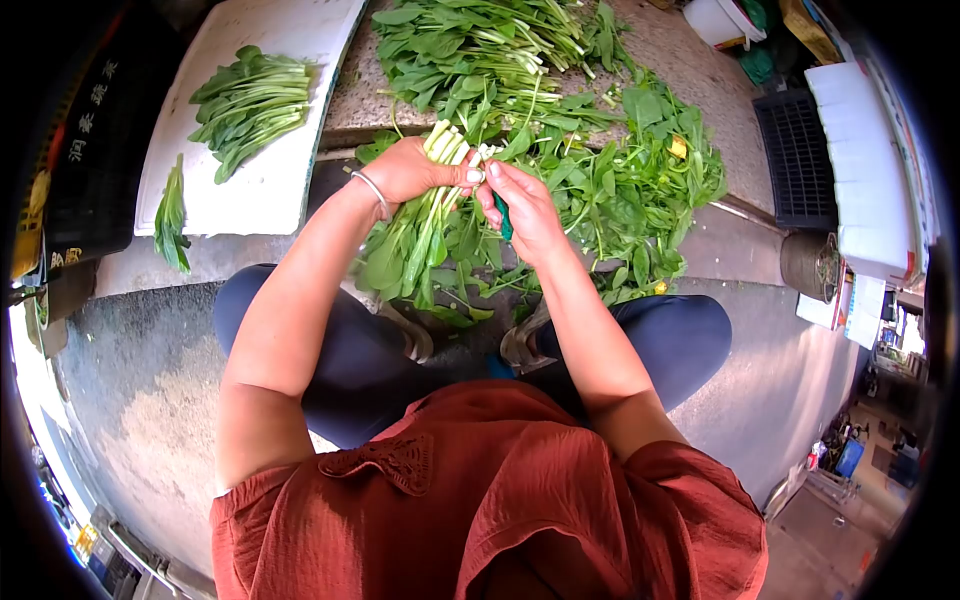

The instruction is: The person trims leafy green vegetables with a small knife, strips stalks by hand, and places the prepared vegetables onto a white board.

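My left hand (415, 171), with a bracelet at the wrist, is wrapped round a bunch of leafy greens (428, 235). The pale stem ends point up and away from me, and the leaves hang below the hand. Close against those stems, my right hand (524, 208) is closed on a small tool with a green handle (503, 217); its blade is hidden. Thumb and fingertips of the right hand meet at the stem ends. A large pile of greens (470, 45) lies just beyond both hands, and loose leaves (630, 190) spread to the right.
On the left, a white board (270, 205) bears a neat bundle of greens (250, 108) and a smaller bunch (172, 220). A black crate (797, 160) and a white foam box (868, 170) stand at the right. A white bucket (715, 22) is at the back right.
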